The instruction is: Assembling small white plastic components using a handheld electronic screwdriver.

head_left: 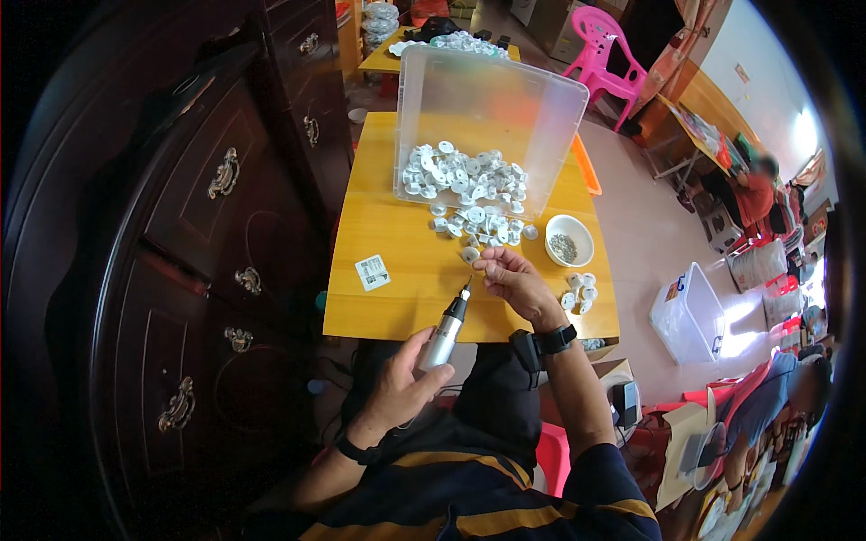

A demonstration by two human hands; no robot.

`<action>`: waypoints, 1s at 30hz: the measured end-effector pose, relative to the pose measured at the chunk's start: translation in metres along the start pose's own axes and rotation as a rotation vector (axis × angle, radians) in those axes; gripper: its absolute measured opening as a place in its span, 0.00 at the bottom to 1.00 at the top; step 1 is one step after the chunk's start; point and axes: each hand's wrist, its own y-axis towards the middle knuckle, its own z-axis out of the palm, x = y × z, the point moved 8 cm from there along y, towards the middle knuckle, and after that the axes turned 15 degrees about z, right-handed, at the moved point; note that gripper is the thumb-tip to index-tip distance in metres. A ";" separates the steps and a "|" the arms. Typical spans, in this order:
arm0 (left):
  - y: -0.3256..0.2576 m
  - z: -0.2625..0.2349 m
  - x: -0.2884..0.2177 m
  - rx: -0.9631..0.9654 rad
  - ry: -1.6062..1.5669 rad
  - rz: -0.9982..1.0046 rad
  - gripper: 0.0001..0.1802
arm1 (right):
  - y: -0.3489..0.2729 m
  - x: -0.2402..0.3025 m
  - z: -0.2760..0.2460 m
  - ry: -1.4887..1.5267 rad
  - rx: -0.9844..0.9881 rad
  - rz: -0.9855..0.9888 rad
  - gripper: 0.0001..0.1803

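Lying within left fingers (414, 344), silver screwdriver (444, 334), tip (466, 288) near right fingers (495, 266)

On the table (370, 212), a card (372, 272) lies left of the heaped parts (476, 215), a bowl (582, 233) right.

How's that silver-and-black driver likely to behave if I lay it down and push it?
The silver-and-black driver would probably roll, as its body looks round. It should stay stiff, being straight and solid-looking. It may also be slightly slippery, since its silver surface looks smooth and shiny.
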 end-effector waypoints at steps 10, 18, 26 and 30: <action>0.000 -0.008 0.003 -0.024 0.019 -0.012 0.33 | 0.015 0.019 -0.005 -0.727 -0.556 -0.480 0.11; 0.002 -0.009 0.004 -0.015 0.037 -0.014 0.35 | 0.015 0.021 -0.002 -0.816 -0.675 -0.586 0.12; 0.003 -0.007 0.005 -0.017 0.010 -0.031 0.34 | 0.008 -0.032 0.020 -0.008 -0.078 -0.114 0.12; 0.005 -0.001 0.003 0.010 -0.004 0.018 0.33 | 0.000 -0.037 0.039 0.322 0.162 -0.012 0.10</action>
